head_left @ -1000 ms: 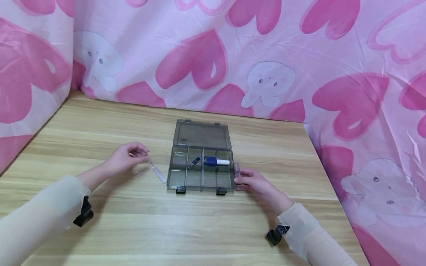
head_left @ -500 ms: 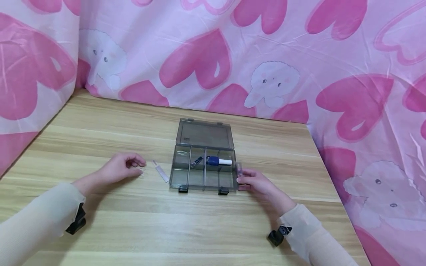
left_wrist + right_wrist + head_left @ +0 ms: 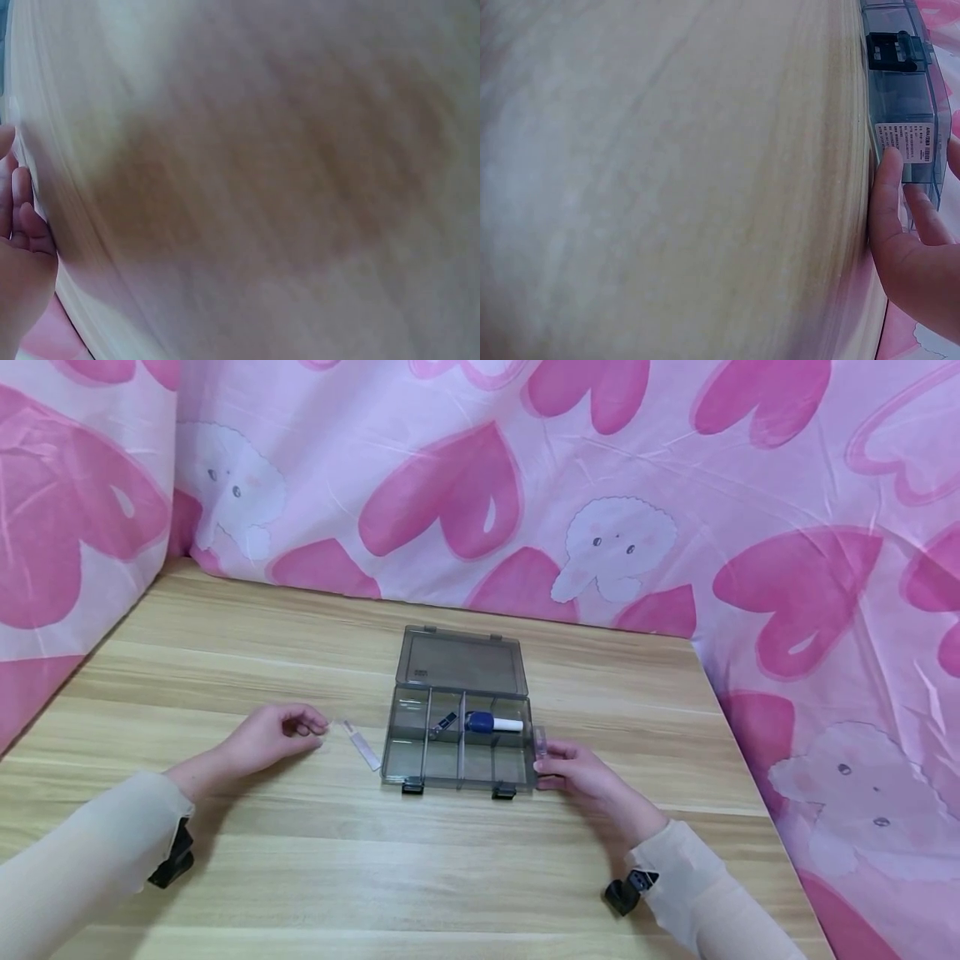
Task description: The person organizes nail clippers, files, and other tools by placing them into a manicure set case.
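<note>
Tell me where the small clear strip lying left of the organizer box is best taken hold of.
Probably at its far end, nearest the left hand. The clear strip lies flat on the table, slanting toward the organizer box, whose wall crowds its near end. A fingertip grip across the narrow width, from above and the left, suits it.

I wear a cream, finely ribbed top whose long sleeves reach to my wrists, close-fitting at the cuffs. A small black camera mount is strapped under each wrist: one below my left sleeve, one below my right sleeve. My left hand and right hand are bare.
</note>
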Available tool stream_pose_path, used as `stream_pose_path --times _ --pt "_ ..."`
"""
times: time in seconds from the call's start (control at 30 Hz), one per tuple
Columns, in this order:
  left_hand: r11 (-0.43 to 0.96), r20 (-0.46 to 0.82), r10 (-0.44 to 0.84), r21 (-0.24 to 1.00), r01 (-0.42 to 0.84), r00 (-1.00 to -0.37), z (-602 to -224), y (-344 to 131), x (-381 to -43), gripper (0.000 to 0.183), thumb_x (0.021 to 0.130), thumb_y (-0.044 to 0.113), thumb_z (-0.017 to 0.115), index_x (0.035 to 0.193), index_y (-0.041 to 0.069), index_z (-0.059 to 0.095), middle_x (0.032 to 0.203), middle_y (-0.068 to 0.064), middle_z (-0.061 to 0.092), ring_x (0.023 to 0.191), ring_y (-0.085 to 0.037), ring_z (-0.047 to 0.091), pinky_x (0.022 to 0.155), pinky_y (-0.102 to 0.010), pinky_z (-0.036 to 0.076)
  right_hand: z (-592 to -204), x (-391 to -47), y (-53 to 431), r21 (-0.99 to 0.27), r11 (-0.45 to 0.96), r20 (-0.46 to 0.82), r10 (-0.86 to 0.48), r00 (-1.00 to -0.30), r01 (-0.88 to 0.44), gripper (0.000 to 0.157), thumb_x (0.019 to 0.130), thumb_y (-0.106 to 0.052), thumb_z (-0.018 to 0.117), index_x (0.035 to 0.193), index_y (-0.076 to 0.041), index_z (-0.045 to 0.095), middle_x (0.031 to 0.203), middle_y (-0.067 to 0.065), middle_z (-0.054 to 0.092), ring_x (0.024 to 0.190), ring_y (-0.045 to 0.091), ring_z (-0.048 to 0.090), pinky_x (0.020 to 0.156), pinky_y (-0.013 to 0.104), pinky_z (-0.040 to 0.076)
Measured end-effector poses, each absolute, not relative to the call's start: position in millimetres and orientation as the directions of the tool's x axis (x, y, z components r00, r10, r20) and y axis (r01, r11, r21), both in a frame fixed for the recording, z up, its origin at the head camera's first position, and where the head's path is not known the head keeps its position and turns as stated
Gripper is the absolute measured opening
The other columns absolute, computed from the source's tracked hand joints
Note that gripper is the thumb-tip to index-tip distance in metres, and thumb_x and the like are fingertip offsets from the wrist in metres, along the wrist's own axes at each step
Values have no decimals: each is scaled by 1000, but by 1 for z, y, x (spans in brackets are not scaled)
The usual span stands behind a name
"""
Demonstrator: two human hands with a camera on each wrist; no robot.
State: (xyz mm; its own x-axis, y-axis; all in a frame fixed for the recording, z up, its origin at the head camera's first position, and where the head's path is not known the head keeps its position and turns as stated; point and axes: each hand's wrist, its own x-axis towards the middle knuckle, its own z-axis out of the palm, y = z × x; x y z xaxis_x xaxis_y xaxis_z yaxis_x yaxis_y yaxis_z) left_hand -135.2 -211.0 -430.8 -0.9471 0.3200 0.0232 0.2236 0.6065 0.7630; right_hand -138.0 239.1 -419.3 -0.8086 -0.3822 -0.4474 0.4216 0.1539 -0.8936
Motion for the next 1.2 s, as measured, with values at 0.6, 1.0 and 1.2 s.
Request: stream_pose_path --times 0.6,1.0,1.2 --pt "584 41 302 782 219 -952 -404 -199 -141 20 82 5 68 101 0 65 91 -12 68 75 0 57 68 -18 50 -418 -138 240 -893 164 -448 -398 -801 419 57 87 1 53 136 17 29 95 -4 63 84 8 63 78 25 54" --pt "542 85 329 799 262 -940 -386 -177 -145 17 81 6 70 97 0 68 91 -13 69 73 0 54 66 -17 48 -416 -136 238 -890 164 -455 -385 -803 426 58 87 2 52 137 17 27 95 -3 62 83 8 62 78 24 54" --pt "500 59 358 831 244 -932 -379 -160 -148 18 82 6 69 98 0 68 90 -11 68 74 -3 54 68 -17 48 -417 -136 238 -899 147 -436 -396 -808 413 57 86 4 51 136 19 26 94 -3 63 81 8 63 77 25 54"
